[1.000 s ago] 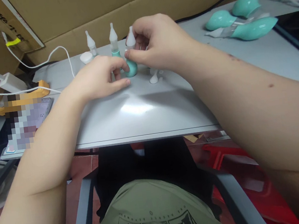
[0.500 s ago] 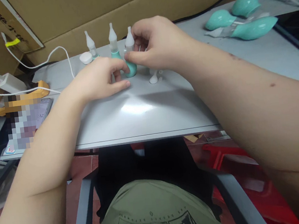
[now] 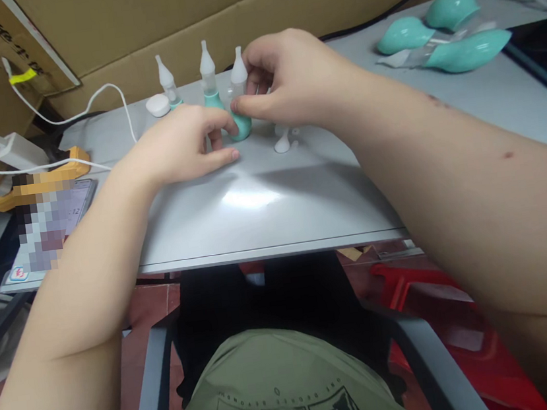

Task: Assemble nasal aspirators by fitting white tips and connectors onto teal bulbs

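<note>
Three upright teal bulbs with clear necks and white pointed tips stand in a row: the left one (image 3: 167, 78), the middle one (image 3: 208, 73) and the right one (image 3: 242, 123). My right hand (image 3: 282, 77) has its thumb and fingers around the neck of the right bulb. With its fingertips at the left side of that same bulb, my left hand (image 3: 196, 141) is curled, thumb apart and resting near the table. A round white cap (image 3: 158, 105) lies beside the left bulb. Small white pieces (image 3: 282, 142) lie below my right hand.
More teal bulbs (image 3: 469, 51) lie at the back right of the grey table (image 3: 276, 224), near a dark flat object (image 3: 544, 52). On the left are a phone (image 3: 74, 206), a white charger (image 3: 20, 151) and cables. A cardboard wall (image 3: 156, 20) stands behind.
</note>
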